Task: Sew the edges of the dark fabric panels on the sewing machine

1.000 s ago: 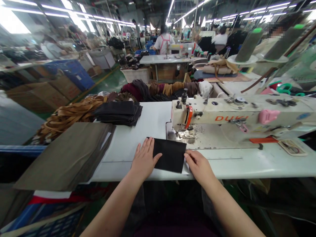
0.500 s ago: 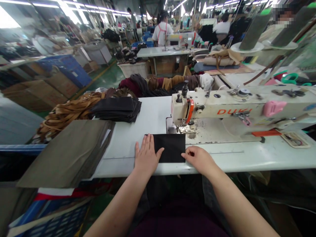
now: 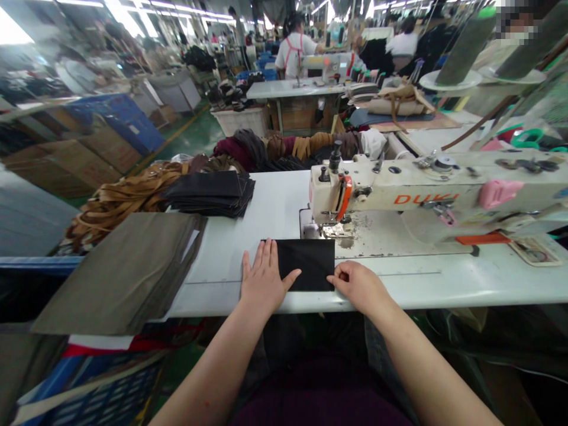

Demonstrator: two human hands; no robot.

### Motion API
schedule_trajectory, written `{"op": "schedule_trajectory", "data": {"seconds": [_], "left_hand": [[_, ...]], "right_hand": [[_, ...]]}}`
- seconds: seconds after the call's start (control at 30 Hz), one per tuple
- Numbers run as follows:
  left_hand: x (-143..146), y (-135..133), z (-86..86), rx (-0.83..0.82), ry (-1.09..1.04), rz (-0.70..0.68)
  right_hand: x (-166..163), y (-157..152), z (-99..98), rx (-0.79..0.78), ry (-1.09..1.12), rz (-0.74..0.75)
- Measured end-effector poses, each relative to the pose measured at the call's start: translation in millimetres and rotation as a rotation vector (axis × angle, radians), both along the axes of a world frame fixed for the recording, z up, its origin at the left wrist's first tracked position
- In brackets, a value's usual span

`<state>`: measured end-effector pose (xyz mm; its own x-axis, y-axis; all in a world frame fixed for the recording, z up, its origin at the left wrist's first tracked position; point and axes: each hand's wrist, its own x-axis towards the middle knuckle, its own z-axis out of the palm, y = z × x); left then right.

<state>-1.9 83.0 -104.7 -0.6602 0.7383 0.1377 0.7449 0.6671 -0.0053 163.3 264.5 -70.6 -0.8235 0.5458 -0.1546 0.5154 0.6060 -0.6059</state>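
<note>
Hall: factory floor under strip lights, with rows of sewing stations; a person in a white top (image 3: 295, 50) is seated at a far station, back turned.
Counter: white counter (image 3: 248, 195), running left to right in front of the wearer.
Sewing machine: cream sewing machine (image 3: 426, 189) on the right half of the counter. "DUKI" in orange-red capitals on its arm. No other writing legible.
Olive stack: olive fabric stack (image 3: 128, 266) at the left end, overhanging the near edge.
Brown straps: heap of brown straps (image 3: 115, 201) behind the olive stack.
Black stack: pile of cut black pieces (image 3: 208, 192), just right of the straps.
Black piece: black piece (image 3: 310, 263), rectangular, flat on the counter near its front edge. Long axis left to right, parallel to that edge; far edge just short of the needle area.
Left hand: left hand (image 3: 264, 284) palm down, grip spread flat over the piece's left end.
Right hand: right hand (image 3: 359, 287) at the near right corner, grip curled and pinching that corner. The piece lies between both hands.
</note>
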Motion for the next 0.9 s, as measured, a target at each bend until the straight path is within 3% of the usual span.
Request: {"op": "schedule_trajectory", "data": {"seconds": [0.17, 0.3, 0.37, 0.43, 0.5, 0.57, 0.7, 0.9], "left_hand": [[0, 0, 6.0, -0.017, -0.012, 0.001], [7, 12, 22.7, 0.008, -0.029, 0.014], [12, 24, 30.4, 0.063, 0.003, -0.074], [16, 39, 33.2, 0.100, 0.024, -0.267], [18, 54, 30.2, 0.101, 0.020, -0.451], [18, 65, 23.8, 0.085, 0.021, -0.544], [13, 74, 14.0, 0.043, 0.053, -0.619], [15, 72, 19.2, 0.018, 0.067, -0.596]], "right_hand": [[1, -2, -0.3, 0.032, -0.004, -0.012], [2, 1, -5.5, 0.170, 0.059, -0.057], [0, 3, -9.5, 0.226, 0.091, -0.049], [-1, 4, -12.9, 0.239, 0.116, -0.019], [-3, 5, -15.0, 0.235, 0.128, 0.004], [-3, 6, -16.1, 0.225, 0.125, 0.018], [-3, 8, -16.8, 0.200, 0.127, 0.042], [-4, 10, -13.3, 0.184, 0.106, 0.052]]}}
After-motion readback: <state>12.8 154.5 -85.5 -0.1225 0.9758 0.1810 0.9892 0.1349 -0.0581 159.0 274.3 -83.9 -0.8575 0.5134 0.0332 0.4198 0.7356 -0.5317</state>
